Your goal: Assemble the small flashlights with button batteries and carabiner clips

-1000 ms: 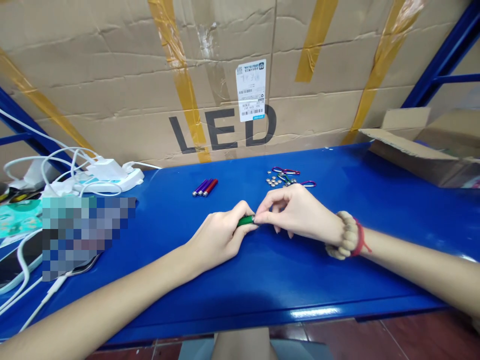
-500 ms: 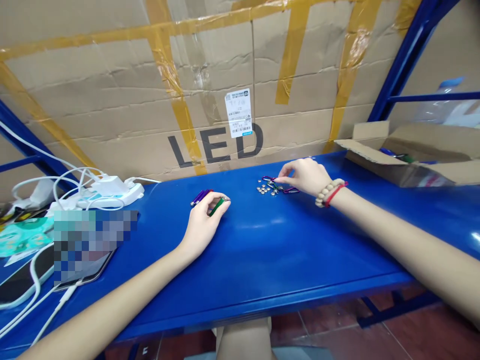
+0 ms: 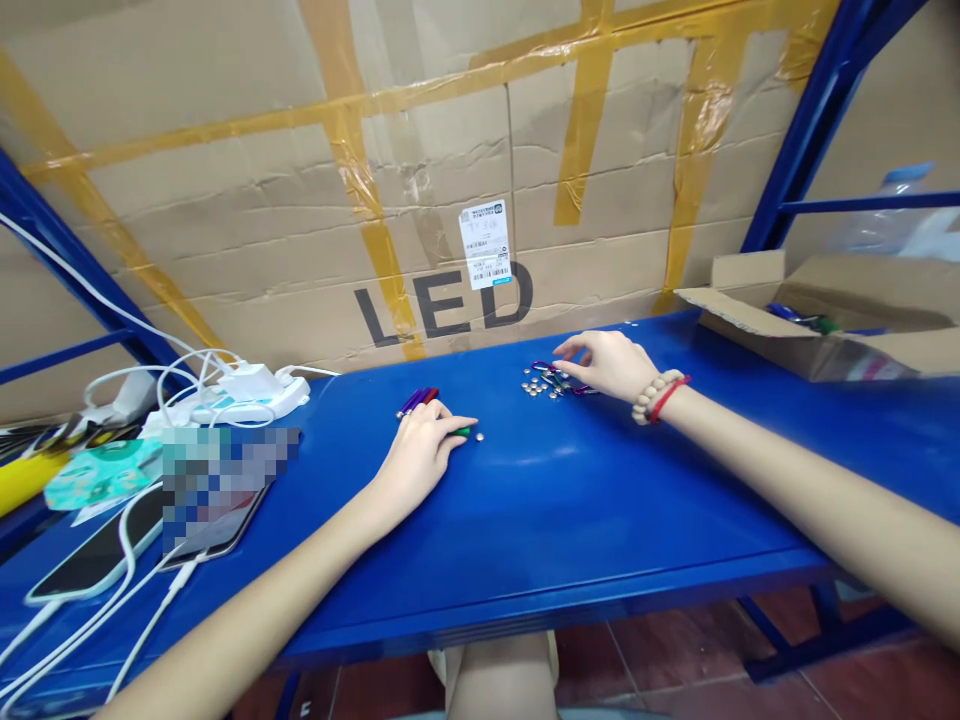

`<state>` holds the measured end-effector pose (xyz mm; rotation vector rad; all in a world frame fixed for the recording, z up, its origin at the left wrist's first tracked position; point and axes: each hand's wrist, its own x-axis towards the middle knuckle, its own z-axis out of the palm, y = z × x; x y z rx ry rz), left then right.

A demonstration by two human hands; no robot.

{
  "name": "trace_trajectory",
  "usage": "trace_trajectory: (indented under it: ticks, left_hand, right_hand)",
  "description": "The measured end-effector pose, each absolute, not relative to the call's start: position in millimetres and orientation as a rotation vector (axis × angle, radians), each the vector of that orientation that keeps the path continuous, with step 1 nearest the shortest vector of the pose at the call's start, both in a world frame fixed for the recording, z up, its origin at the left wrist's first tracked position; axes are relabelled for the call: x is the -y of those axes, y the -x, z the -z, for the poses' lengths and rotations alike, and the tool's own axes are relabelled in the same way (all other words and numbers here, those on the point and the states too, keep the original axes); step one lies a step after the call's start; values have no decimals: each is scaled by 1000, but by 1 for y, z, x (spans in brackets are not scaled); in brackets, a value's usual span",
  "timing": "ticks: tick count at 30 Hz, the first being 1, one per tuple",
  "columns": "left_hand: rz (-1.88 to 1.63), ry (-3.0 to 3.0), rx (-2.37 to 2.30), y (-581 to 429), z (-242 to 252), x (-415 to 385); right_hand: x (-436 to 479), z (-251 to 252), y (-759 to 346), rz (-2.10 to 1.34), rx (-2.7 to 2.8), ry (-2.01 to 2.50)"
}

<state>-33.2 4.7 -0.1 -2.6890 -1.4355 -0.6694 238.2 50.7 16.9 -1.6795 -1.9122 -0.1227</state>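
My left hand lies on the blue table, fingers over a small green tube that rests beside purple and red tubes. A tiny silver piece sits just right of the green tube. My right hand, with a bead bracelet and red string at the wrist, reaches into a small pile of silver button cells and coloured carabiner clips, its fingers curled over them. Whether it grips one is hidden.
A taped cardboard box marked LED stands along the back. An open carton sits at the right. At the left lie a white power strip with cables, phones and a teal packet. Blue rack posts frame both sides.
My hands parted from the green tube near the front. The left carried it back beside the other tubes and laid it down; the right reached to the pile of cells and clips.
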Motion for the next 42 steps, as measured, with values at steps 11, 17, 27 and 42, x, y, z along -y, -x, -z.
trace_trajectory:
  ticks: [11, 17, 27, 42]
  left_hand:
    - [114, 2422, 1429, 45, -3, -8]
    - [223, 2464, 1623, 48, -11, -15]
    - [240, 2194, 1903, 44, -24, -54]
    - [1305, 2725, 1026, 3, -3, 1]
  right_hand:
    - [-48, -12, -233, 56, 2013, 1610]
    - [-45, -12, -229, 52, 2038, 1591]
    - [-43, -15, -229, 35, 2092, 1532]
    - [-43, -7, -224, 120, 2382, 1400]
